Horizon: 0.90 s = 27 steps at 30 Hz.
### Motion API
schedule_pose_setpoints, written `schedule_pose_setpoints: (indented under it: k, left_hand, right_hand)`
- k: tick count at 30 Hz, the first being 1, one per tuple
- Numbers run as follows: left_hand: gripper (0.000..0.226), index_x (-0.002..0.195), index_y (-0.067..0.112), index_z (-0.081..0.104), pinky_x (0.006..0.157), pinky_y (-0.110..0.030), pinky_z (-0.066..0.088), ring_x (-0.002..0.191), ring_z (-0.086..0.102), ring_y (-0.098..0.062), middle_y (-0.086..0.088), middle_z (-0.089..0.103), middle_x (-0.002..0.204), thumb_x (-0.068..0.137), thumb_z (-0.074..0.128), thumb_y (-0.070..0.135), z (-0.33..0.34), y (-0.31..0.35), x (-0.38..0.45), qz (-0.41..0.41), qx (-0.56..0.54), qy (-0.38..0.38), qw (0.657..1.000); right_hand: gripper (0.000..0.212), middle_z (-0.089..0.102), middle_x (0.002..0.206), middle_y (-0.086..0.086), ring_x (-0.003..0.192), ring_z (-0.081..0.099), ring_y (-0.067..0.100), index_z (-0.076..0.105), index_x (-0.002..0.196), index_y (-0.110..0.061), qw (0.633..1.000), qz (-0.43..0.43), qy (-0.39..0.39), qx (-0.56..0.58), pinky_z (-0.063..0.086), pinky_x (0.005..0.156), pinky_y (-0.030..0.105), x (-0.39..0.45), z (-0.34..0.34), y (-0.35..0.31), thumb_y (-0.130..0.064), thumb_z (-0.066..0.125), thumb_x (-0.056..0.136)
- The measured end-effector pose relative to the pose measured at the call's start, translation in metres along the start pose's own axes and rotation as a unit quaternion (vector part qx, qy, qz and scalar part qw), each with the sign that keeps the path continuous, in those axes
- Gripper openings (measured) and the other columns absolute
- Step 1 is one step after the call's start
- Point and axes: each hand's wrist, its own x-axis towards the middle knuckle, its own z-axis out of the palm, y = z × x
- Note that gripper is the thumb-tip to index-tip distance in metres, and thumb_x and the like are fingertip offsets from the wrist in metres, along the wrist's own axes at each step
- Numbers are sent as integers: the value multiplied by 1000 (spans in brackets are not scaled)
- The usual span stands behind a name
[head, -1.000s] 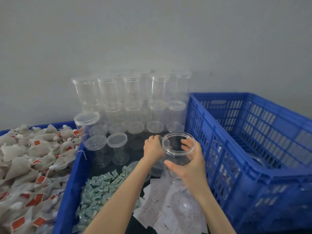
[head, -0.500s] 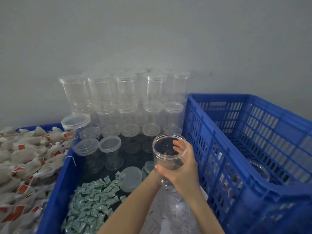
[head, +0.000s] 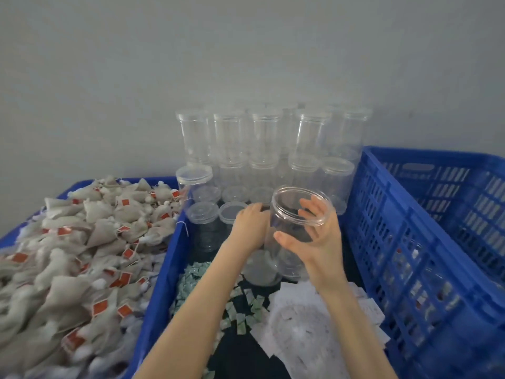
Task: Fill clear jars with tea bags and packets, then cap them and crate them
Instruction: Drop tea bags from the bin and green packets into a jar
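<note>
Dark work surface (head: 240, 351) carries scattered small green foil packets (head: 191, 274), white paper packets (head: 308, 321), stacked clear plastic lidded jars (head: 262, 149) at back, and a loose clear round lid (head: 261, 270).

You have a clear, colourless open jar (head: 299, 217) in view, with more clear capped jars (head: 262, 149) stacked behind it against a plain grey wall (head: 246, 50). Your tea bags (head: 82, 242) are off-white to beige, each carrying a small red-orange tag. The tray (head: 164, 269) holding them is solid blue. The slotted crate (head: 426, 242) is the same blue. The small packets (head: 240, 310) are pale green; the paper slips (head: 308, 324) are white with faint print.
</note>
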Motion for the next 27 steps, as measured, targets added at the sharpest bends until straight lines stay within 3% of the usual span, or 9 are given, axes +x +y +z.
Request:
schedule_pose_setpoints:
  k: [6,10,13,19,23,27]
  left_hand:
    - [37,132,13,52,99,-46,41,123,46,-34,-14,46,134,95,49,18,-55,-78,-19,-135,61,97,984]
    - [33,128,4,51,90,-43,45,119,50,-35,-20,49,132,96,43,6,-64,-125,-39,-242,108,90,960]
    - [33,126,5,53,82,-40,48,112,57,-33,-18,54,129,94,45,3,-54,-153,-55,-301,95,66,947]
    - [24,113,13,63,83,-35,49,105,62,-27,-8,64,115,92,52,9,-14,-188,-83,-303,120,-34,945]
    - [28,110,11,63,75,-33,48,100,64,-28,-10,65,112,87,54,-2,-5,-194,-89,-291,117,-16,949]
    - [27,113,15,65,84,-33,49,104,61,-26,-8,65,113,92,51,5,-4,-201,-92,-280,110,55,952]
  right_hand:
    - [82,58,123,-9,119,56,10,48,122,-30,996,4,-78,-41,46,100,25,-9,49,1,-4,94,59]
    - [87,58,123,-10,115,55,2,48,131,-23,992,33,-114,-47,41,90,5,-20,74,12,-8,94,59]
    - [82,57,120,-16,106,54,-15,45,120,-39,988,45,-137,-51,39,80,-1,-28,86,20,-12,95,60]
    - [83,53,124,-20,110,49,-16,42,121,-41,982,70,-167,-62,38,84,0,-42,98,38,-19,94,61]
    - [83,53,125,-20,112,48,-15,42,121,-43,978,88,-179,-67,39,86,2,-51,104,47,-26,92,58]
    - [86,52,125,-22,116,48,-10,43,126,-41,973,100,-192,-77,40,88,6,-57,110,52,-35,89,54]
